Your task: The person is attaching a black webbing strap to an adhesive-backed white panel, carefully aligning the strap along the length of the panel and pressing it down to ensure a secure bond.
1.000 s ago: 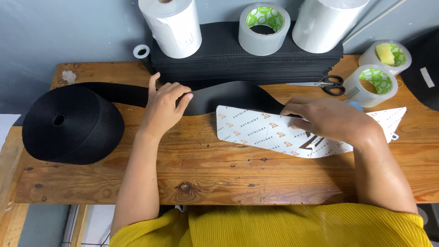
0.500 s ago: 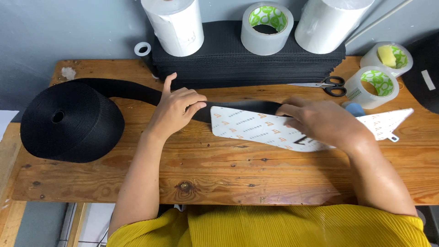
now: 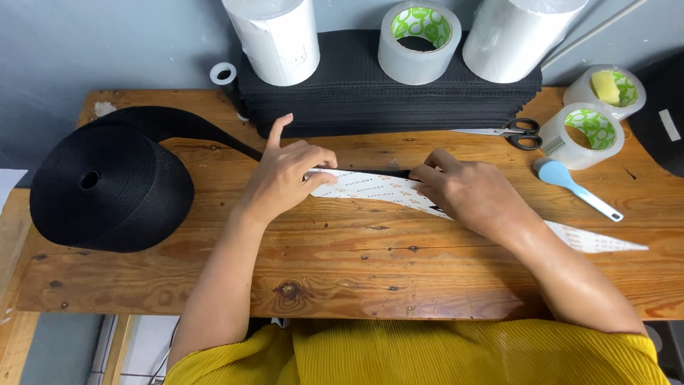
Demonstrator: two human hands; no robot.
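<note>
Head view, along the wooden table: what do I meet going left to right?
Black webbing roll → left hand → white printed template → right hand → scissors → blue-handled tool.
</note>
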